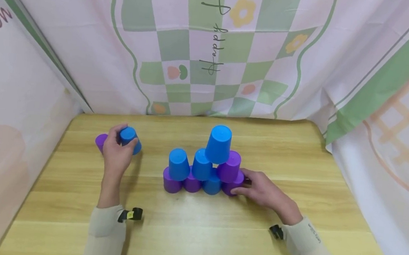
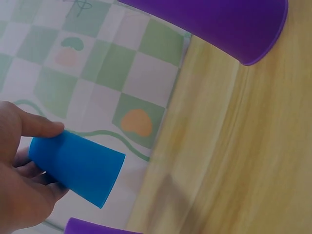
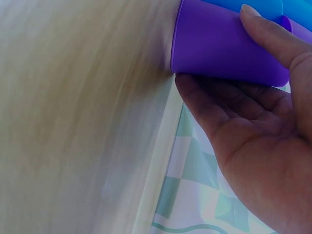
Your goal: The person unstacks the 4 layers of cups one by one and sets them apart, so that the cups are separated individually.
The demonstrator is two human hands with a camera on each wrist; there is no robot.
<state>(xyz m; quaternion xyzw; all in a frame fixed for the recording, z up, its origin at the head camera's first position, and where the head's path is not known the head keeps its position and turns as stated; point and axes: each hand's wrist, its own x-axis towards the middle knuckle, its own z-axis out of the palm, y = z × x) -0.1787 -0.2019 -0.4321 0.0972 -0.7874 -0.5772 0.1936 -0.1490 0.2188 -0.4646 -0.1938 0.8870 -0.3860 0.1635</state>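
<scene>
My left hand [image 1: 117,154] grips an upside-down blue cup [image 1: 128,135] between thumb and fingers at the table's left. In the left wrist view, a gap shows between the rim of this blue cup [image 2: 80,168] and the tabletop. Just left of the hand is a purple cup [image 1: 100,141], partly hidden by it. Upside-down cups form a three-level stack mid-table, with one blue cup [image 1: 219,144] on top. My right hand [image 1: 263,190] holds the bottom row's rightmost purple cup [image 1: 233,188], thumb on its front, fingers along its right side, as the right wrist view also shows.
The stack's middle level has a blue cup [image 1: 178,164] at left, another blue cup [image 1: 202,165] and a purple cup [image 1: 231,168]. Its lower left corner is a purple cup [image 1: 171,185]. Patterned curtains [image 1: 205,45] hang around the wooden table [image 1: 193,241].
</scene>
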